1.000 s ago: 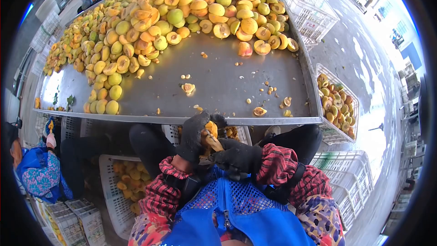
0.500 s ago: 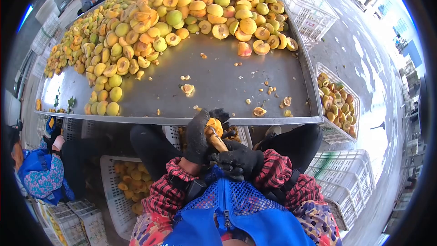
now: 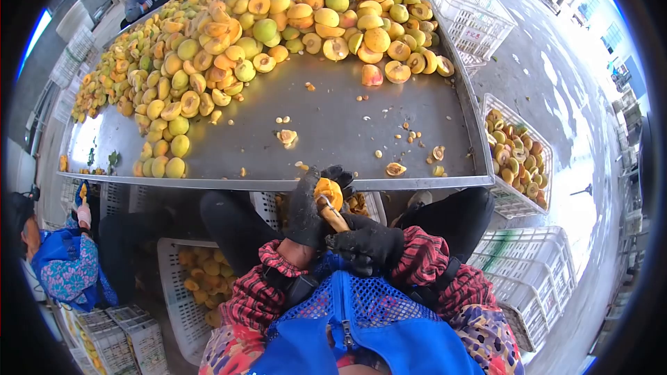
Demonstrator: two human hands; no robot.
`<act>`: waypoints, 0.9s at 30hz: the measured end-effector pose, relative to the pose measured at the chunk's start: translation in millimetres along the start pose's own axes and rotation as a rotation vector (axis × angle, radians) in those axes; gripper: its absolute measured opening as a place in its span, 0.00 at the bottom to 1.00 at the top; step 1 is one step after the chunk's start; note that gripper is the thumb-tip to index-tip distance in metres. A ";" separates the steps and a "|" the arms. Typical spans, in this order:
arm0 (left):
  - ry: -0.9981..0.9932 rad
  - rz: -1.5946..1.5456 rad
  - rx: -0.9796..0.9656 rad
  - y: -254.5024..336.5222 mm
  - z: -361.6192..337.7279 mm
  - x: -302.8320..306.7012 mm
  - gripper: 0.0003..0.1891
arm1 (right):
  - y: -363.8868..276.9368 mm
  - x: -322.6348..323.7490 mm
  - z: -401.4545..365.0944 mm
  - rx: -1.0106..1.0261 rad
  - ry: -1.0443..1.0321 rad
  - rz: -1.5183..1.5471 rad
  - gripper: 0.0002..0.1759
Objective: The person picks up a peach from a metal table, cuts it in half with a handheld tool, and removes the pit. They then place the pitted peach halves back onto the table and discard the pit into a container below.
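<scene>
My left hand (image 3: 303, 212), in a dark glove, is closed around a yellow peach (image 3: 328, 192) just in front of the table's near edge. Gripped in my gloved right hand (image 3: 367, 244) is a wooden-handled tool (image 3: 335, 219) with a metal end. That metal end is against the peach, and the fingers hide part of both. Beyond my hands, a metal table (image 3: 278, 146) bears a large heap of halved yellow peaches (image 3: 243, 28). Loose pits and scraps lie on its near part, including a cut piece of fruit (image 3: 286, 137).
Below the table's edge, between my knees, a white crate (image 3: 376, 207) is partly hidden. Crates of peach halves stand at right (image 3: 551, 167) and lower left (image 3: 170, 285). A stacked crate (image 3: 528, 278) is beside my right leg. A co-worker (image 3: 69, 257) sits at left.
Both my hands keep nearly the same place, still holding the peach and tool. The peach looks slightly turned. At left, the co-worker's hand is raised a little; the view has shifted slightly.
</scene>
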State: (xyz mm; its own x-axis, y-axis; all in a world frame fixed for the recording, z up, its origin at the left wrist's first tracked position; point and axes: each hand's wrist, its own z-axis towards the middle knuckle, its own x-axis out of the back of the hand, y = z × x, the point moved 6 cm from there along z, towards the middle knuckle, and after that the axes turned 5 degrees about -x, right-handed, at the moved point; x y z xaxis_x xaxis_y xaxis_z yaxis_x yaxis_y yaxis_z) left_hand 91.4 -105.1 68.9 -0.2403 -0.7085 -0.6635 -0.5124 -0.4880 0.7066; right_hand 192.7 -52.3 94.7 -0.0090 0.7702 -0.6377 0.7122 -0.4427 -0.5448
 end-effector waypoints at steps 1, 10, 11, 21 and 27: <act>0.067 -0.219 0.104 -0.9 -1.8 -6.4 0.20 | -0.8 -0.4 0.2 0.005 -0.016 0.012 0.17; -0.012 0.161 -0.184 44.6 -1.8 26.4 0.23 | -15.0 -3.7 -17.6 0.164 -0.230 -0.078 0.20; 0.050 0.223 -0.281 72.3 -11.4 46.6 0.22 | -11.6 1.8 -14.7 0.130 -0.217 -0.118 0.20; 0.790 0.869 -0.343 185.8 -169.1 342.4 0.21 | 75.0 116.7 93.4 0.178 0.502 -1.443 0.25; 0.693 0.939 -0.486 200.1 -84.9 260.8 0.22 | 124.6 172.9 102.5 -0.091 0.377 -1.187 0.26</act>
State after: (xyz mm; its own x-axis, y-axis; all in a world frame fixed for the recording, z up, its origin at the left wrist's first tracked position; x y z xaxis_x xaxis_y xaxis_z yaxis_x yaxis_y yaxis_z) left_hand -3.8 -430.9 58.1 0.2106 -0.9288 0.3049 0.0110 0.3141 0.9493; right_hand 208.0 -21.3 -139.4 -0.4882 0.7620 0.4255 0.4477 0.6371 -0.6274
